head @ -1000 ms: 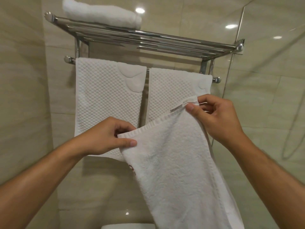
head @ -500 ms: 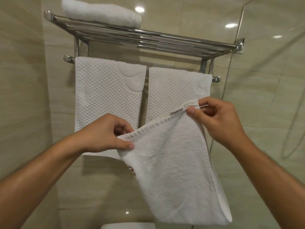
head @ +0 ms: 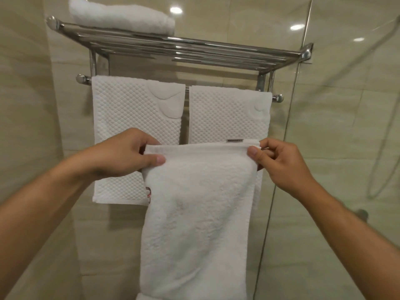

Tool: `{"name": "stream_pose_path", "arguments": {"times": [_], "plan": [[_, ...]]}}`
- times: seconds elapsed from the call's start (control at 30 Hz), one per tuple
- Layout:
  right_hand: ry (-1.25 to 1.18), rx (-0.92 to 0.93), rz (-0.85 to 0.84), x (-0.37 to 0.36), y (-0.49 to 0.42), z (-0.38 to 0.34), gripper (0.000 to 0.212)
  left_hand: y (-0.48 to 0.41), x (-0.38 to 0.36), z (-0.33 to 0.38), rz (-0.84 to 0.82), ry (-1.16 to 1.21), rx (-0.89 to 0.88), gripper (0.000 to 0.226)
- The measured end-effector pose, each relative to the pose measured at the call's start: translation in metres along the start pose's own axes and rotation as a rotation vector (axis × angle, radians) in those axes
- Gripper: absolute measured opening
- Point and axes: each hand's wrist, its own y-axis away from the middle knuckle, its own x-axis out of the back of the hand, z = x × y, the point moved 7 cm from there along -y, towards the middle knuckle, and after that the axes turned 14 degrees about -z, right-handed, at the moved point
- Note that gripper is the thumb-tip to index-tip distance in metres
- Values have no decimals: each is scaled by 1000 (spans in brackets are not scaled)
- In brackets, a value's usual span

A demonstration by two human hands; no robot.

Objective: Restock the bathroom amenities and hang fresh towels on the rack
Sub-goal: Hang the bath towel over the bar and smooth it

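A white terry towel (head: 197, 217) hangs down in front of me, its top edge level. My left hand (head: 125, 154) pinches its upper left corner and my right hand (head: 279, 163) pinches its upper right corner. Behind it a chrome towel rack (head: 194, 50) is fixed to the tiled wall. Two white waffle towels hang from its lower bar, one on the left (head: 132, 131) and one on the right (head: 227, 113). A folded white towel (head: 121, 16) lies on the left of the rack's top shelf.
A glass shower partition (head: 337, 148) stands at the right, with a shower hose (head: 387, 131) behind it. Beige tiled walls enclose the left and back. A white object's edge (head: 142, 296) shows at the bottom, under the held towel.
The towel's top edge, slanted before, is now level: my left hand rose and my right hand came down. The towel hangs straighter and the view has moved closer to the rack.
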Motion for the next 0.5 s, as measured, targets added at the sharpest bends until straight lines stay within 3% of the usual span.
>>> {"name": "stream_pose_path", "arguments": {"times": [0.07, 0.23, 0.33, 0.4, 0.5], "plan": [[19, -42, 21, -1, 2, 8, 80, -2, 1, -1, 63, -4, 31, 10], [12, -75, 43, 2, 5, 9, 69, -4, -9, 10, 152, 399, -105, 14], [-86, -88, 2, 8, 4, 9, 46, -6, -12, 25, 246, 448, -177, 14], [-13, -107, 12, 15, 6, 4, 15, -9, -13, 31, 297, 480, -185, 20], [259, -19, 2, 7, -1, -25, 21, -15, -25, 42, 268, 481, -171, 26]]}}
